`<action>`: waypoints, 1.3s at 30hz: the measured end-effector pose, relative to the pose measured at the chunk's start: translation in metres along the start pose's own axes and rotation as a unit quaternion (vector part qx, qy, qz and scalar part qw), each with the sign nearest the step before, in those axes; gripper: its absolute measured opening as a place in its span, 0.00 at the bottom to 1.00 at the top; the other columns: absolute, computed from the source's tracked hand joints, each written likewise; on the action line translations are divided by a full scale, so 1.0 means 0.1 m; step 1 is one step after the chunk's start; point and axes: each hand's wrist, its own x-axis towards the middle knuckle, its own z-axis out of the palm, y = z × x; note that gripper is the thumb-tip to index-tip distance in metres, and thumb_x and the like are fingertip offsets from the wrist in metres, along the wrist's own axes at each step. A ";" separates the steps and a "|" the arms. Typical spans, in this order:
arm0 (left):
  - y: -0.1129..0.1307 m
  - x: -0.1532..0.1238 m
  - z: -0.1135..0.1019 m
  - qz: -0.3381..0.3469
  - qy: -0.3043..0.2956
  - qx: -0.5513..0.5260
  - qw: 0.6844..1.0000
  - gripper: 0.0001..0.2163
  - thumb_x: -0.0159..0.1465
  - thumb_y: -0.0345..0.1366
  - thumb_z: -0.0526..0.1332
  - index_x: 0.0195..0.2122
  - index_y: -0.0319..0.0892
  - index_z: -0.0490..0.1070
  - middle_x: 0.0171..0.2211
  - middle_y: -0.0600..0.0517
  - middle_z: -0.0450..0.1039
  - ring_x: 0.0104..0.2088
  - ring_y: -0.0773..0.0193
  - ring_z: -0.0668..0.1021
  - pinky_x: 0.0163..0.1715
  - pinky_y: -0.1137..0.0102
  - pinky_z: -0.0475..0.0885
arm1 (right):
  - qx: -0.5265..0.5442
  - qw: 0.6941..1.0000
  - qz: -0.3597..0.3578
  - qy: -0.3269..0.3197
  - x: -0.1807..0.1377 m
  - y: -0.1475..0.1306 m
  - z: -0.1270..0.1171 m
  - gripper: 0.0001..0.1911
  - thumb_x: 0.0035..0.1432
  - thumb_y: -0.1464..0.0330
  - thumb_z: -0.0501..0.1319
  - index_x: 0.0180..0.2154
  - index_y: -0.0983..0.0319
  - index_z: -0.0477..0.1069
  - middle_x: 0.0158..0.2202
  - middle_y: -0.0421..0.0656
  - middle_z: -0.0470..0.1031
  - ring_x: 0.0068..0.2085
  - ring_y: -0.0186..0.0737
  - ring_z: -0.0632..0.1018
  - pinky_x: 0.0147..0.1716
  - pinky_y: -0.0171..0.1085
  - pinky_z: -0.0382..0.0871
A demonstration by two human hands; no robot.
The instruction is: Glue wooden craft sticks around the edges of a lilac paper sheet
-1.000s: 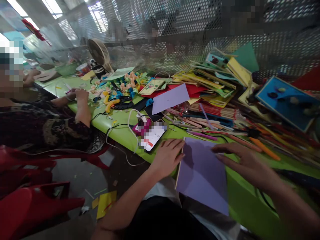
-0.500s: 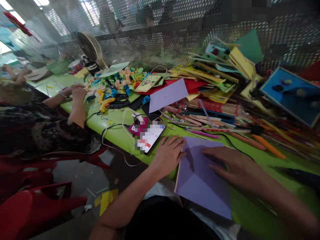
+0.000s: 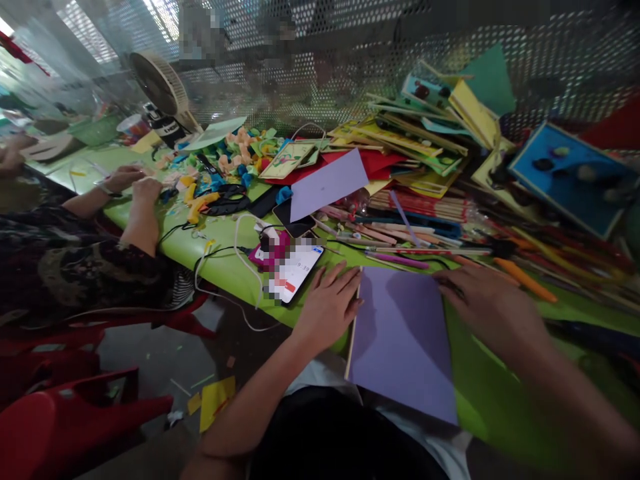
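A purple sheet (image 3: pixel 403 340) lies on the green table in front of me, over a pale board whose edge shows along the left side. My left hand (image 3: pixel 330 300) rests flat at the sheet's upper left edge, fingers stretched forward, thumb touching the border. At the upper right corner is my right hand (image 3: pixel 483 300), fingers extended and partly in shadow, with the fingertips at the sheet's edge. Just left of my left hand lies a lit phone (image 3: pixel 300 267), beside a magenta gadget (image 3: pixel 270 247) with cables.
Pencils and markers (image 3: pixel 390 233) lie beyond the sheet, below a stack of coloured boards (image 3: pixel 400 143). A blue board (image 3: pixel 570 177) leans at right. Yellow-handled scissors (image 3: pixel 200 205) and small craft pieces (image 3: pixel 240 157) are further left, near another person's hands (image 3: pixel 135 183). A fan (image 3: pixel 163 83) stands behind.
My right hand has moved right, off the sheet's middle to its upper right edge. My left hand stays at the left edge. The whole view has shifted slightly.
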 end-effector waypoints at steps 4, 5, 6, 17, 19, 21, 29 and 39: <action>0.01 0.01 -0.01 0.002 -0.017 0.013 1.000 0.22 0.78 0.41 0.53 0.71 0.46 0.62 0.71 0.49 0.66 0.73 0.52 0.63 0.73 0.49 0.55 | -0.059 0.998 0.031 -0.009 -0.02 -0.01 -0.02 0.19 0.71 0.65 0.47 0.43 0.57 0.77 0.43 0.50 0.82 0.43 0.54 0.82 0.43 0.52 0.74; 0.02 0.02 -0.01 0.003 -0.019 0.014 1.000 0.22 0.78 0.41 0.53 0.71 0.46 0.62 0.71 0.49 0.66 0.73 0.52 0.63 0.73 0.48 0.55 | -0.071 0.997 0.034 -0.012 -0.02 -0.01 -0.03 0.19 0.71 0.66 0.47 0.41 0.57 0.77 0.42 0.50 0.82 0.43 0.54 0.81 0.43 0.51 0.74; 0.02 0.02 -0.01 0.004 -0.020 0.015 1.000 0.22 0.78 0.41 0.52 0.71 0.46 0.62 0.71 0.48 0.66 0.73 0.52 0.63 0.73 0.48 0.55 | -0.081 0.996 0.036 -0.015 -0.02 -0.01 -0.04 0.19 0.71 0.66 0.47 0.39 0.57 0.76 0.41 0.50 0.81 0.43 0.54 0.81 0.42 0.50 0.73; 0.01 0.02 0.01 0.009 -0.011 0.029 0.999 0.22 0.78 0.42 0.53 0.71 0.46 0.63 0.72 0.50 0.65 0.73 0.52 0.63 0.73 0.49 0.55 | -0.127 0.992 -0.016 -0.024 0.00 0.03 0.02 0.17 0.70 0.68 0.46 0.36 0.58 0.72 0.38 0.51 0.78 0.42 0.55 0.79 0.42 0.51 0.70; 0.01 0.02 0.01 0.008 -0.010 0.031 0.999 0.22 0.78 0.42 0.53 0.70 0.45 0.64 0.71 0.50 0.65 0.72 0.52 0.64 0.73 0.49 0.56 | -0.126 0.992 -0.021 -0.022 0.00 0.04 0.03 0.17 0.70 0.68 0.46 0.36 0.58 0.71 0.39 0.52 0.79 0.41 0.56 0.79 0.42 0.52 0.70; 0.01 0.02 0.00 0.007 -0.007 0.028 1.000 0.21 0.78 0.42 0.53 0.70 0.44 0.65 0.71 0.50 0.66 0.72 0.52 0.65 0.73 0.48 0.56 | -0.120 0.992 -0.025 -0.019 0.00 0.05 0.01 0.17 0.71 0.67 0.45 0.36 0.59 0.71 0.39 0.53 0.78 0.41 0.57 0.79 0.42 0.52 0.70; 0.01 0.01 0.00 -0.002 0.008 0.007 1.000 0.20 0.77 0.38 0.55 0.68 0.46 0.66 0.69 0.50 0.69 0.72 0.52 0.64 0.72 0.47 0.57 | -0.049 0.999 0.008 0.012 0.04 0.19 -0.10 0.14 0.70 0.62 0.49 0.34 0.56 0.68 0.28 0.46 0.76 0.29 0.52 0.78 0.31 0.46 0.67; 0.03 0.08 -0.06 -0.002 0.040 -0.056 0.998 0.20 0.75 0.37 0.59 0.67 0.45 0.67 0.68 0.48 0.71 0.71 0.50 0.66 0.71 0.46 0.59 | 0.371 0.914 0.158 0.038 0.09 0.00 -0.41 0.23 0.56 0.44 0.67 0.38 0.56 0.78 0.32 0.43 0.80 0.31 0.44 0.78 0.33 0.44 0.74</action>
